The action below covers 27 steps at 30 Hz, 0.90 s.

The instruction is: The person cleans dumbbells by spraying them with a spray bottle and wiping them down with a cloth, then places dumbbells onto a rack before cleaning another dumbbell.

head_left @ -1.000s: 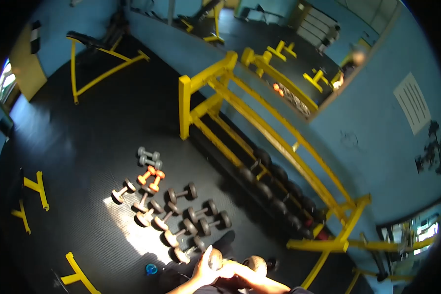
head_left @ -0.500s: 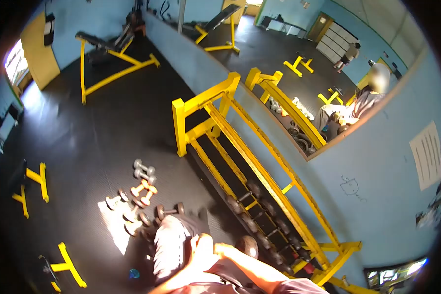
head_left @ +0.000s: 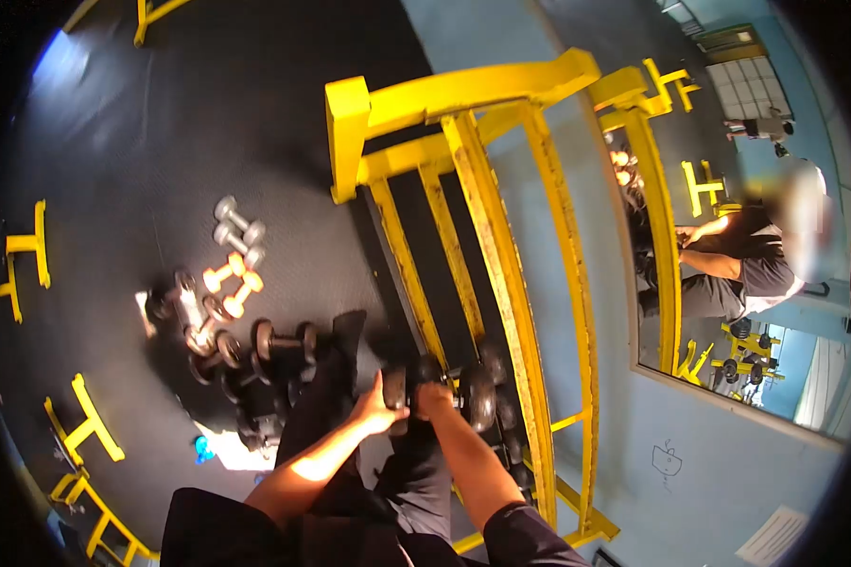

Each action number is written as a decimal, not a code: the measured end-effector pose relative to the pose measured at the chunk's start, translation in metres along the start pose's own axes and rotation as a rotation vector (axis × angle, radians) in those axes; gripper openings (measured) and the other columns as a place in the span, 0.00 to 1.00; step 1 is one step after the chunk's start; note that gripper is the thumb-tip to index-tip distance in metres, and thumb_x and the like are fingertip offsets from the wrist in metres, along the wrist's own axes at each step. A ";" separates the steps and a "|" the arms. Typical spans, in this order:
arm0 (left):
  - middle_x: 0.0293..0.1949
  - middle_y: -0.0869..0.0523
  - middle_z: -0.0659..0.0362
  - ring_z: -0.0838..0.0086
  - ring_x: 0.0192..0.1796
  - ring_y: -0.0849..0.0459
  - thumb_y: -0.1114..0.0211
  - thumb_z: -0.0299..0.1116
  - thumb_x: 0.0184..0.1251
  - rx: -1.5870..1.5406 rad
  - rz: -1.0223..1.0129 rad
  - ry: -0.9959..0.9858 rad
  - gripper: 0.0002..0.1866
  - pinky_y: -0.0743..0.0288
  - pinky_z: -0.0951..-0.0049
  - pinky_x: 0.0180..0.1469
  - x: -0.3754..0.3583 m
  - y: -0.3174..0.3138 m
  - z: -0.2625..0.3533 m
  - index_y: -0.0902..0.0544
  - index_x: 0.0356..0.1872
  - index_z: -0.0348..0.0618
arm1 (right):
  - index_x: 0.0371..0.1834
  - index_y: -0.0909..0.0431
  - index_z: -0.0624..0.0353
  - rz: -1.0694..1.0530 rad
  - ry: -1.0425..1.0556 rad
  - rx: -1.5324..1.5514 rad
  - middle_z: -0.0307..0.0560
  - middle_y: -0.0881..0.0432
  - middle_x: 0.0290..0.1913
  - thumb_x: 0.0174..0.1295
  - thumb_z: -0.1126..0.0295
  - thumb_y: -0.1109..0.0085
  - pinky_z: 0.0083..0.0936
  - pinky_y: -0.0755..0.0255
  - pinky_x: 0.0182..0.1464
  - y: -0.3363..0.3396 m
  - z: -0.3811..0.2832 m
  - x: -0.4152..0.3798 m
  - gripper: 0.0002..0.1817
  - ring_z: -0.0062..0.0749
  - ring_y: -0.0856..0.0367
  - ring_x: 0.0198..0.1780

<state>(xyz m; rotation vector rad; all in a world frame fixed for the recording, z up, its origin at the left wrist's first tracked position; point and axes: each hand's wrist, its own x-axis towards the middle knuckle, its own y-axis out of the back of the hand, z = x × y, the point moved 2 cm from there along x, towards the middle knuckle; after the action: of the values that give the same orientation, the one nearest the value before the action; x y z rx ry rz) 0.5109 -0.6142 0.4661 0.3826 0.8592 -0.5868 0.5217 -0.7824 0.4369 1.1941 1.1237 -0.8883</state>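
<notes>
A dark dumbbell (head_left: 480,401) hangs low over my lap, beside the yellow rack (head_left: 497,260). My right hand (head_left: 433,401) is closed around its handle, next to the round right-hand head. At the other end, my left hand (head_left: 376,408) grips a dark head, thumb raised along its side and fingers against its lower part. Behind my hands, more dark dumbbells sit on the rack's lower rails, partly hidden by the one I hold.
On the black floor to the left lie several dumbbells: grey ones (head_left: 239,231), orange ones (head_left: 234,283) and dark ones (head_left: 285,342). A blue object (head_left: 202,450) lies near a sunlit patch. A mirror (head_left: 719,312) hangs on the blue wall behind the rack.
My view has turned down and toward the rack, which now looks nearer. My hands, close together over my lap before, are spread along the dumbbell and stretched farther forward.
</notes>
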 end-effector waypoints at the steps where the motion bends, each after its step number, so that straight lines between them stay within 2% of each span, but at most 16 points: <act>1: 0.60 0.21 0.37 0.49 0.62 0.21 0.21 0.49 0.50 -0.033 0.050 -0.012 0.66 0.28 0.61 0.64 0.012 -0.004 0.004 0.65 0.78 0.42 | 0.51 0.16 0.58 -0.046 0.007 0.006 0.55 0.15 0.53 0.46 0.64 0.29 0.38 0.19 0.52 0.011 0.011 0.016 0.25 0.43 0.16 0.57; 6: 0.63 0.25 0.37 0.49 0.65 0.24 0.22 0.45 0.53 -0.097 0.162 0.000 0.63 0.31 0.61 0.67 0.069 0.001 0.029 0.62 0.78 0.39 | 0.47 0.14 0.55 0.013 0.016 0.023 0.54 0.15 0.53 0.52 0.61 0.32 0.38 0.20 0.53 0.047 0.050 0.082 0.19 0.46 0.16 0.57; 8: 0.66 0.27 0.37 0.50 0.67 0.26 0.22 0.44 0.53 -0.168 0.163 0.028 0.62 0.33 0.63 0.68 0.087 0.004 0.035 0.61 0.78 0.37 | 0.44 0.13 0.57 0.017 -0.050 -0.016 0.54 0.15 0.53 0.53 0.61 0.34 0.38 0.21 0.54 0.069 0.059 0.096 0.17 0.47 0.16 0.56; 10: 0.66 0.28 0.37 0.50 0.66 0.25 0.22 0.42 0.53 -0.236 0.146 -0.066 0.62 0.33 0.63 0.68 0.108 0.011 0.037 0.61 0.77 0.36 | 0.44 0.13 0.58 0.041 -0.014 -0.044 0.55 0.14 0.50 0.53 0.64 0.34 0.39 0.20 0.53 0.087 0.067 0.108 0.17 0.49 0.15 0.54; 13: 0.64 0.26 0.38 0.51 0.65 0.24 0.22 0.42 0.55 -0.239 0.136 0.037 0.62 0.32 0.63 0.67 0.141 0.006 0.034 0.62 0.76 0.32 | 0.43 0.13 0.59 0.027 -0.003 -0.155 0.54 0.12 0.45 0.51 0.70 0.34 0.39 0.19 0.51 0.097 0.078 0.130 0.15 0.48 0.13 0.49; 15: 0.63 0.25 0.39 0.52 0.64 0.23 0.22 0.41 0.55 -0.281 0.119 0.073 0.61 0.31 0.64 0.66 0.160 -0.010 0.022 0.62 0.76 0.30 | 0.43 0.13 0.58 0.038 0.017 -0.158 0.54 0.12 0.45 0.50 0.70 0.33 0.39 0.19 0.51 0.094 0.088 0.146 0.15 0.47 0.13 0.49; 17: 0.61 0.24 0.38 0.51 0.63 0.22 0.23 0.40 0.56 -0.315 0.236 -0.105 0.61 0.30 0.64 0.64 0.185 -0.029 0.004 0.62 0.75 0.27 | 0.42 0.12 0.58 0.082 0.034 -0.146 0.53 0.12 0.46 0.50 0.71 0.33 0.38 0.19 0.51 0.094 0.093 0.167 0.14 0.46 0.13 0.49; 18: 0.61 0.24 0.38 0.51 0.63 0.22 0.23 0.40 0.56 -0.304 0.239 -0.118 0.61 0.30 0.64 0.64 0.191 -0.024 0.011 0.62 0.75 0.27 | 0.42 0.12 0.58 0.088 0.036 -0.155 0.53 0.12 0.46 0.50 0.72 0.33 0.39 0.19 0.50 0.089 0.098 0.175 0.14 0.46 0.13 0.49; 20: 0.60 0.23 0.37 0.50 0.62 0.22 0.23 0.38 0.55 -0.338 0.154 0.057 0.61 0.28 0.63 0.63 0.190 -0.026 0.020 0.63 0.75 0.26 | 0.41 0.12 0.58 0.081 0.035 -0.170 0.53 0.12 0.46 0.50 0.72 0.33 0.39 0.19 0.50 0.086 0.104 0.187 0.13 0.46 0.13 0.50; 23: 0.58 0.23 0.36 0.48 0.61 0.21 0.22 0.38 0.54 -0.312 0.165 0.081 0.61 0.28 0.61 0.62 0.209 -0.042 0.007 0.63 0.75 0.26 | 0.41 0.12 0.58 -0.071 0.002 -0.223 0.53 0.12 0.46 0.51 0.73 0.33 0.41 0.20 0.49 0.078 0.106 0.203 0.13 0.46 0.13 0.51; 25: 0.58 0.23 0.36 0.47 0.61 0.22 0.23 0.38 0.54 -0.324 0.122 0.133 0.61 0.28 0.60 0.62 0.218 -0.052 0.000 0.63 0.75 0.27 | 0.42 0.12 0.59 0.018 -0.036 -0.178 0.53 0.12 0.47 0.51 0.74 0.33 0.41 0.20 0.50 0.067 0.112 0.211 0.13 0.46 0.14 0.51; 27: 0.58 0.24 0.36 0.46 0.61 0.22 0.23 0.36 0.55 -0.258 0.167 0.075 0.60 0.28 0.60 0.62 0.228 -0.054 -0.005 0.62 0.76 0.29 | 0.42 0.12 0.59 -0.002 -0.039 -0.158 0.53 0.12 0.47 0.52 0.74 0.33 0.40 0.20 0.50 0.060 0.114 0.218 0.13 0.46 0.13 0.51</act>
<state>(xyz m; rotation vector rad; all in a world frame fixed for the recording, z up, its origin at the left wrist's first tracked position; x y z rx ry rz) 0.5908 -0.7279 0.2770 0.2390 0.9515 -0.3039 0.6519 -0.8749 0.2403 1.0426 1.1420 -0.8057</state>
